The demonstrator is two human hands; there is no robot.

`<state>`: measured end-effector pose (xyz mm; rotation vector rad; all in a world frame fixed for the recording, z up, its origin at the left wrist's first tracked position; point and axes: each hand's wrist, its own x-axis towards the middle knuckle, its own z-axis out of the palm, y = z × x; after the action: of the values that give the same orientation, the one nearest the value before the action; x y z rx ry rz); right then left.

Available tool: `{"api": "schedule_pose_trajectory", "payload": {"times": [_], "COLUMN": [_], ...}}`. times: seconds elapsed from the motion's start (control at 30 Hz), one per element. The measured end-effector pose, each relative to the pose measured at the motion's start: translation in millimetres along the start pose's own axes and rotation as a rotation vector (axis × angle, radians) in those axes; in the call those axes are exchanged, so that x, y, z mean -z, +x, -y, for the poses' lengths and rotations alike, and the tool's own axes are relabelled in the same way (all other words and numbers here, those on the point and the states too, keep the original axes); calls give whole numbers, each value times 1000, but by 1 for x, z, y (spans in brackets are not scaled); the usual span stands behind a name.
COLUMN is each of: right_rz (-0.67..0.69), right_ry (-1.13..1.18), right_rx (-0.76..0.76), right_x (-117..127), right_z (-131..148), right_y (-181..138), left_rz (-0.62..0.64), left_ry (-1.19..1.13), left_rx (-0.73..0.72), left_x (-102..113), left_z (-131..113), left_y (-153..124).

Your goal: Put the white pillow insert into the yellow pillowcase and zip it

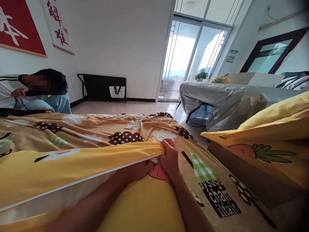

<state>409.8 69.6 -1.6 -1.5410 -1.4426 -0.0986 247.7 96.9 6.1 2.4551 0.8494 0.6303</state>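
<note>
A yellow cover [48, 167] with a white zip edge lies across a tan patterned blanket [96, 129] on a bed. My right hand [170, 156] is closed, pinching the end of the cover's edge at the middle of the view. My left hand [142, 168] lies just beside it, partly under the edge, with its fingers curled on the same fabric. A yellow pillow [145, 206] with a carrot print sits under both forearms.
Another yellow carrot-print pillow [272, 145] rests on a cardboard box [243, 174] at the right. A person [36, 93] sits at the far left. A silver-covered table [224, 96] with a box stands by the balcony doors [193, 54].
</note>
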Motion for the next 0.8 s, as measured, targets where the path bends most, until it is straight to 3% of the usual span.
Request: {"api": "schedule_pose_trajectory", "payload": {"times": [0.07,0.17,0.5,0.8], "right_rz": [-43,2,133,126], "right_ry": [80,109,36,164], "right_rx": [46,-7,-60,-110], "right_x": [-1,-2,2,-2], "right_z": [0,1,3,1], "right_y": [0,0,1,0], "left_rz": [15,44,-28,-9], "left_ry": [72,123,145,184], "left_rx": [-67,-123,-27,-69], "left_x": [3,3,-9,-8], "left_z": [-7,-11,-4,-4], "left_y": [-4,-6,1,3]}}
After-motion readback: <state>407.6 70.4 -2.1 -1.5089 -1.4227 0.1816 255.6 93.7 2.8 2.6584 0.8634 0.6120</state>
